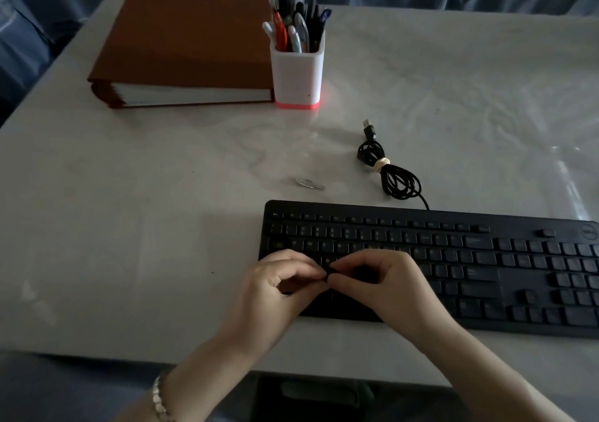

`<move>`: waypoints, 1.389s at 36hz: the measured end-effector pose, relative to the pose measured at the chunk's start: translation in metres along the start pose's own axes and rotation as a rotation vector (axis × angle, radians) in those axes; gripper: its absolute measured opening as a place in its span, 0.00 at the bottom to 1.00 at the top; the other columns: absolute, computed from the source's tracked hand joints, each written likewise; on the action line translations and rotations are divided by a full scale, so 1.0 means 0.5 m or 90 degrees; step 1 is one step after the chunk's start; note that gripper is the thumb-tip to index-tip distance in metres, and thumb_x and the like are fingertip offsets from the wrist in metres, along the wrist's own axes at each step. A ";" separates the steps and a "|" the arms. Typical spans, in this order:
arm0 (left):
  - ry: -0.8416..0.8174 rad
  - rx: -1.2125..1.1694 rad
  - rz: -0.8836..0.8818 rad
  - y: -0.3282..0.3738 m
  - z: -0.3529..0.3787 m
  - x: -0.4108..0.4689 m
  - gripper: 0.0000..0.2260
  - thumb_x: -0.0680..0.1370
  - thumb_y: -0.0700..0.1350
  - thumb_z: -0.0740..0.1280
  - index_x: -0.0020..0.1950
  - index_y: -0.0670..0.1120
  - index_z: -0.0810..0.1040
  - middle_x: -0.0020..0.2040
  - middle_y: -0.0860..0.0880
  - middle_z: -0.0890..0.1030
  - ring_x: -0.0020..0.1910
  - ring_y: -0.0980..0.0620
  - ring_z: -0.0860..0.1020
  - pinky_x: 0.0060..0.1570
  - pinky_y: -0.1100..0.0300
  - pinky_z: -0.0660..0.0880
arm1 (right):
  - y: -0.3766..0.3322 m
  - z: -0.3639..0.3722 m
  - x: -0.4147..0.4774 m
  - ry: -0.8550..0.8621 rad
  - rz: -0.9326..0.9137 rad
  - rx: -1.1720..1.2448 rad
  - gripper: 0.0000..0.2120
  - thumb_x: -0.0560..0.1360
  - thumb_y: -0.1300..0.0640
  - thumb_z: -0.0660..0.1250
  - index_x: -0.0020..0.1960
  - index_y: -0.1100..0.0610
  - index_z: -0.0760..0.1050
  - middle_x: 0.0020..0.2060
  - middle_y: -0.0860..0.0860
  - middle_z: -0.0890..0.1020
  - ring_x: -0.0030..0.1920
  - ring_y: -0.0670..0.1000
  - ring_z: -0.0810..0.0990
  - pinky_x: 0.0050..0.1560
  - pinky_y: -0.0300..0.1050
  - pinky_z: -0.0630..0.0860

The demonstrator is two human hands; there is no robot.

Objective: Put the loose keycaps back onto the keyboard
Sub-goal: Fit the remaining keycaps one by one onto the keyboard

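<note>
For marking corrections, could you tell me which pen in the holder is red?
The red pen at the holder's left; others look white, grey or black.

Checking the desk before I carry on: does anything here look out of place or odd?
Only small things. The cable of the keyboard lies coiled and tied, its USB plug free on the table. A small shiny item, too blurred to identify, lies loose behind the keyboard.
</note>
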State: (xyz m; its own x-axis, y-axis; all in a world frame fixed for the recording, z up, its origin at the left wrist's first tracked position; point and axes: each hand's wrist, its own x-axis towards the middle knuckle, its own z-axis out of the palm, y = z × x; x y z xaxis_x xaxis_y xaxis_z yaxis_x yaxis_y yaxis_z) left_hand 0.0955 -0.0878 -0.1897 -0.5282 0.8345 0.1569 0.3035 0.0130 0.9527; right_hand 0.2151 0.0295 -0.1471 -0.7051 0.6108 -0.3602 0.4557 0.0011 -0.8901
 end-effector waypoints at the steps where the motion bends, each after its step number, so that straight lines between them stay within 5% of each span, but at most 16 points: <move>1: 0.002 0.004 -0.001 0.000 -0.001 -0.001 0.07 0.68 0.45 0.73 0.45 0.51 0.82 0.44 0.56 0.82 0.41 0.59 0.81 0.41 0.67 0.76 | -0.001 0.001 0.000 -0.010 -0.009 -0.018 0.08 0.65 0.56 0.76 0.39 0.45 0.80 0.35 0.38 0.82 0.35 0.37 0.79 0.37 0.27 0.72; 6: -0.013 0.013 0.012 0.001 -0.006 -0.002 0.07 0.68 0.46 0.72 0.46 0.52 0.81 0.45 0.57 0.81 0.42 0.60 0.81 0.42 0.69 0.75 | -0.006 -0.006 -0.001 -0.038 -0.032 -0.061 0.09 0.65 0.58 0.77 0.39 0.46 0.80 0.33 0.37 0.81 0.35 0.36 0.78 0.38 0.27 0.72; 13: 0.086 0.027 -0.007 -0.005 -0.014 0.012 0.02 0.69 0.45 0.72 0.39 0.52 0.83 0.43 0.54 0.82 0.43 0.58 0.81 0.46 0.66 0.77 | -0.003 -0.083 0.007 0.091 -0.014 -0.047 0.07 0.66 0.60 0.75 0.37 0.49 0.81 0.33 0.41 0.83 0.32 0.38 0.79 0.35 0.27 0.73; 19: 0.198 0.274 0.005 -0.022 -0.035 0.019 0.11 0.73 0.38 0.68 0.55 0.46 0.78 0.55 0.49 0.75 0.57 0.54 0.73 0.61 0.74 0.63 | 0.007 -0.125 0.010 0.110 0.007 -0.077 0.06 0.68 0.58 0.74 0.38 0.48 0.80 0.33 0.40 0.82 0.32 0.37 0.78 0.37 0.32 0.72; 24: 0.152 0.234 -0.117 -0.021 -0.029 0.016 0.21 0.75 0.40 0.69 0.67 0.41 0.71 0.63 0.52 0.68 0.63 0.60 0.66 0.63 0.59 0.67 | 0.016 -0.105 0.008 0.051 -0.007 -0.152 0.06 0.70 0.58 0.72 0.39 0.47 0.80 0.33 0.44 0.82 0.33 0.38 0.78 0.34 0.27 0.72; 29: 0.108 0.270 -0.102 -0.011 -0.017 0.010 0.23 0.75 0.39 0.68 0.70 0.42 0.68 0.68 0.52 0.63 0.65 0.67 0.59 0.58 0.84 0.53 | 0.018 -0.111 0.009 0.039 -0.001 -0.215 0.09 0.71 0.58 0.71 0.39 0.44 0.79 0.36 0.42 0.81 0.36 0.37 0.77 0.37 0.25 0.71; 38: 0.094 0.270 -0.095 -0.013 0.008 0.020 0.25 0.75 0.38 0.68 0.71 0.42 0.67 0.72 0.47 0.61 0.72 0.54 0.58 0.61 0.83 0.50 | 0.040 -0.108 -0.012 -0.001 0.000 -0.311 0.13 0.71 0.57 0.71 0.37 0.40 0.76 0.37 0.38 0.80 0.41 0.37 0.77 0.42 0.23 0.69; 50: 0.071 0.270 -0.104 -0.017 0.012 0.016 0.26 0.77 0.39 0.66 0.73 0.44 0.63 0.74 0.48 0.57 0.74 0.56 0.54 0.61 0.83 0.47 | 0.078 -0.094 -0.018 0.059 -0.170 -0.411 0.06 0.71 0.61 0.71 0.46 0.53 0.82 0.39 0.40 0.76 0.41 0.39 0.76 0.41 0.28 0.71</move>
State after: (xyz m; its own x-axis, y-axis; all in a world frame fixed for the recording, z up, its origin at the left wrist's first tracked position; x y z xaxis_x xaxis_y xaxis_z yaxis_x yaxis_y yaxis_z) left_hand 0.0933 -0.0778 -0.1980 -0.6711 0.7387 0.0628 0.4941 0.3824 0.7808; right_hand 0.2646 0.0614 -0.1655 -0.8017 0.5889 -0.1027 0.5256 0.6126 -0.5903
